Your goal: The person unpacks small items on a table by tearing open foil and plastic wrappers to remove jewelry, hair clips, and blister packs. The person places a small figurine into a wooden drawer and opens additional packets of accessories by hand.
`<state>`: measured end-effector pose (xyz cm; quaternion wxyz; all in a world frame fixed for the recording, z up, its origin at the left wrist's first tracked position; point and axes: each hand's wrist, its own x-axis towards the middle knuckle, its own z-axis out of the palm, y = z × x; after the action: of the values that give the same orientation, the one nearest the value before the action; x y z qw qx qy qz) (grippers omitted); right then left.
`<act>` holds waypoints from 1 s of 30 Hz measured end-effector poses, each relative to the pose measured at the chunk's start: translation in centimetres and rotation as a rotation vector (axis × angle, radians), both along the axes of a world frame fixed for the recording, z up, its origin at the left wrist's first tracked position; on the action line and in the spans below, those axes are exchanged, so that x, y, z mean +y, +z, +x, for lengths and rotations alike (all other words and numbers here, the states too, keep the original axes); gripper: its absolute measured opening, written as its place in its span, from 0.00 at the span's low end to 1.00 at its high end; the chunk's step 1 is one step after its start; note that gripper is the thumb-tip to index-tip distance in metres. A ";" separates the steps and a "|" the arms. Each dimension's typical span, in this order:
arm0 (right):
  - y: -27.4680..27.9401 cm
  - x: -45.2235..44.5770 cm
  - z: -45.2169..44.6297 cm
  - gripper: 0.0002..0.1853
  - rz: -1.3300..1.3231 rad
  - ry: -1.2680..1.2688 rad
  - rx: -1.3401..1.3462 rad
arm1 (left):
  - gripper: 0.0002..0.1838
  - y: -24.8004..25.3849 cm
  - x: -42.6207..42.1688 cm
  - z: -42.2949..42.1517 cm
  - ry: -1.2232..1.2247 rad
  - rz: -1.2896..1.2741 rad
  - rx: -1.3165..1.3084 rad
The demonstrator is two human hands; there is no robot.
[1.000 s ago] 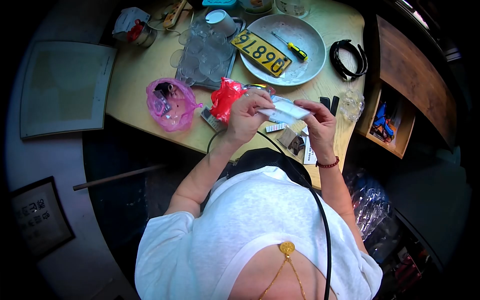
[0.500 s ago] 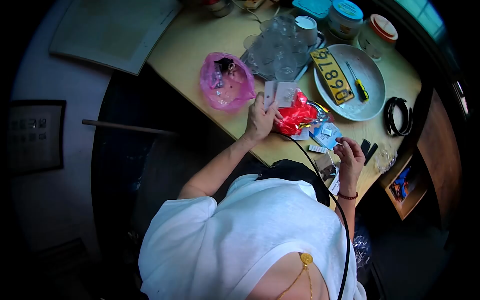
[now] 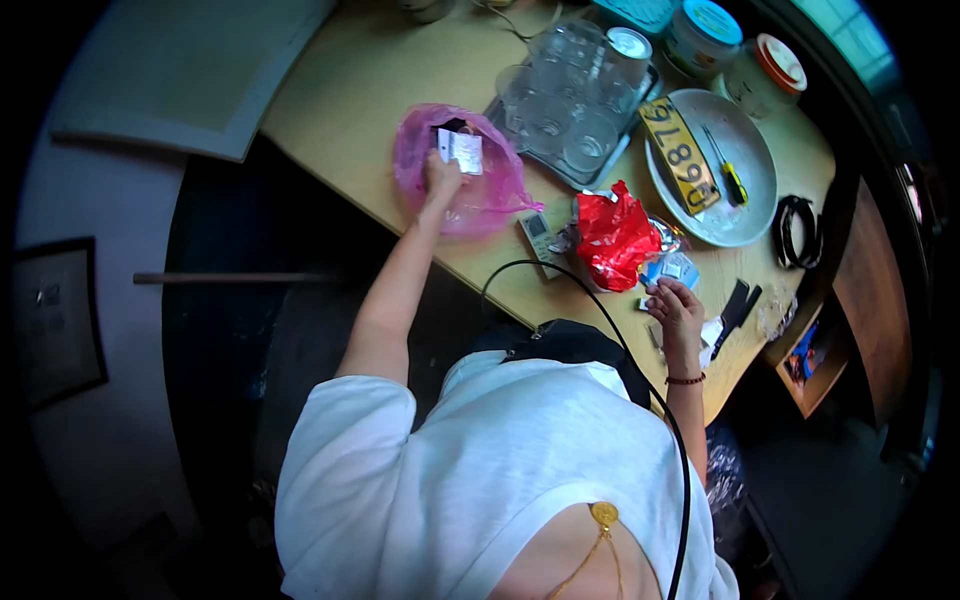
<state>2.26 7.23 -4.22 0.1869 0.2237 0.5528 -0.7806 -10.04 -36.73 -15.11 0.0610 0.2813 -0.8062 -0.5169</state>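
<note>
My left hand [image 3: 442,180] is closed on a small white printed packet [image 3: 461,151], held within the mouth of a pink plastic bag [image 3: 505,160]. Dark items [image 3: 455,126] show behind the packet inside the bag. My right hand [image 3: 678,312] is raised over the table's near right side, thumb and fingers pinched together. Whatever it pinches is too small to make out. Just beyond it lie a blue-and-white card [image 3: 672,268] and a crumpled red foil wrapper [image 3: 615,235]. A pale remote control [image 3: 541,243] rests left of the wrapper.
Clear cups [image 3: 549,115] fill a tray behind the wrapper. A white basin [image 3: 745,218] holds a yellow number plate [image 3: 681,155] and a screwdriver [image 3: 735,184]. Lidded jars [image 3: 700,45], a black coil [image 3: 797,232], and a black comb [image 3: 733,310] are around. A black cable [image 3: 640,370] crosses my front.
My left hand has moved left from beside the red wrapper into the pink bag, carrying the white packet. The remote control is now uncovered. My right hand stays pinched, slightly lower.
</note>
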 end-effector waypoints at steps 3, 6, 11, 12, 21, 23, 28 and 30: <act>-1.5 0.3 1.3 0.10 0.133 -0.072 0.023 | 0.22 -1.0 -1.5 -1.0 -0.076 -0.359 -0.055; -2.1 2.0 3.6 0.08 0.350 -0.179 0.040 | 0.29 8.5 2.9 0.6 -0.290 -0.746 -0.179; -6.1 6.7 9.3 0.07 0.794 -0.323 0.084 | 0.14 13.6 8.6 1.4 -0.461 -0.685 0.392; -6.2 7.1 10.0 0.07 0.802 -0.341 0.072 | 0.11 14.3 10.3 1.5 -0.523 -0.614 0.466; -6.3 9.5 11.9 0.23 1.587 0.064 -0.098 | 0.08 13.7 30.9 7.7 -1.517 -0.060 0.406; -7.2 10.5 12.1 0.24 1.532 0.069 -0.050 | 0.14 10.0 34.3 9.1 -1.678 -0.162 0.295; -7.7 12.1 12.3 0.22 1.394 0.048 0.114 | 0.30 5.2 39.6 11.9 -1.791 -0.529 0.258; -7.3 12.7 12.3 0.22 1.379 0.040 0.144 | 0.32 4.5 40.3 12.7 -1.766 -0.793 0.393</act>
<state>14.55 19.89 -11.50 -0.0207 0.2290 0.9377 -0.2605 2.64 3.61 -10.62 -0.1238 -0.5532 -0.8169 -0.1065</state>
